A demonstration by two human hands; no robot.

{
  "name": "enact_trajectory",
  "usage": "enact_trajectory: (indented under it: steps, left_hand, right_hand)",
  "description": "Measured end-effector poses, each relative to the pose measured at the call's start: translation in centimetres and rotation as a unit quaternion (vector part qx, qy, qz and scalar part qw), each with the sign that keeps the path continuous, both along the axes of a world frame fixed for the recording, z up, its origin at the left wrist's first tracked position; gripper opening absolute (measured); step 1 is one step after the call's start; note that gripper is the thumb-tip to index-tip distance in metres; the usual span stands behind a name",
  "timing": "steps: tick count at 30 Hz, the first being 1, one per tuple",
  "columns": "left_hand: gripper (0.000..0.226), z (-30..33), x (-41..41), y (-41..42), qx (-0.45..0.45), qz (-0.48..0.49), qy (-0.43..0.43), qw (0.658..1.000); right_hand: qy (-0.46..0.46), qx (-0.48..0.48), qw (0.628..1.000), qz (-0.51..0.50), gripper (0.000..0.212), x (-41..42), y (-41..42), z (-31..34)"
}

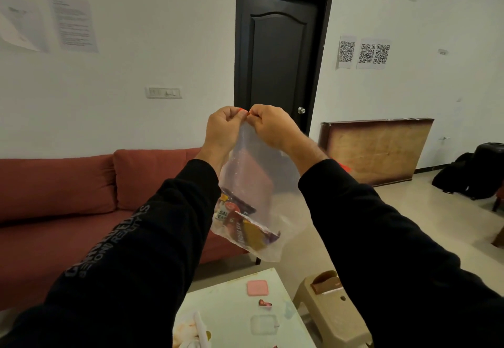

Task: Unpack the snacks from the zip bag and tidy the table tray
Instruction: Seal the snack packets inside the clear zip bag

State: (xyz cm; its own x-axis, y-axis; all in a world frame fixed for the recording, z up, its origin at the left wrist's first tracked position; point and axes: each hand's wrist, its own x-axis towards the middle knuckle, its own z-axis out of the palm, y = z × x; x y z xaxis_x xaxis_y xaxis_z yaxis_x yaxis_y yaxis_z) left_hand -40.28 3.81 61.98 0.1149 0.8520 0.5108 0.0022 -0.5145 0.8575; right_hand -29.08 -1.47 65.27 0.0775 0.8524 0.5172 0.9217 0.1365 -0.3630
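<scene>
Head view: both arms in black sleeves reach up and forward, well above the table (234, 317). The left hand (222, 129) and the right hand (272, 125) meet at the top edge of a clear zip bag (256, 184), each pinching the orange seal strip with thumb and fingers, knuckles nearly touching. The bag hangs down between the forearms, and the snacks (242, 225), several coloured packets, lie bunched in its lower corner. Below, on the white table, a pink square pad (257, 287) sits near the far edge, a small red-and-pink item (265, 303) just nearer, and a white earbud case (264, 324) nearer still. A beige plastic stool (331, 312) stands beside the table's right edge. A red sofa (68, 197) lines the wall behind.
</scene>
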Motion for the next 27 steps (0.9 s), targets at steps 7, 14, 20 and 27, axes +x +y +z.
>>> enact_trajectory:
  steps: [7, 14, 20, 27]
  left_hand:
    - [0.013, -0.5, -0.4, 0.2, -0.023, 0.032, -0.031, 0.999]
    - [0.024, 0.2, -2.0, 0.7, 0.005, -0.028, 0.065, 0.998]
    - [0.023, 2.7, -2.7, -0.3, 0.154, -0.052, 0.323, 0.932]
    - [0.014, 5.6, -3.2, -0.8, 0.170, -0.051, 0.482, 0.858]
  right_hand:
    - [0.021, -0.013, 1.000, -0.016, 0.021, 0.1, -0.1, -1.5]
    - [-0.001, -0.031, 0.999, -0.014, 0.021, 0.9, -0.1, -0.8]
    - [-0.063, -0.063, 0.996, 0.003, 0.024, 1.1, -0.7, 0.2]
    - [-0.063, -0.087, 0.994, 0.037, 0.024, 1.1, -1.2, 0.2]
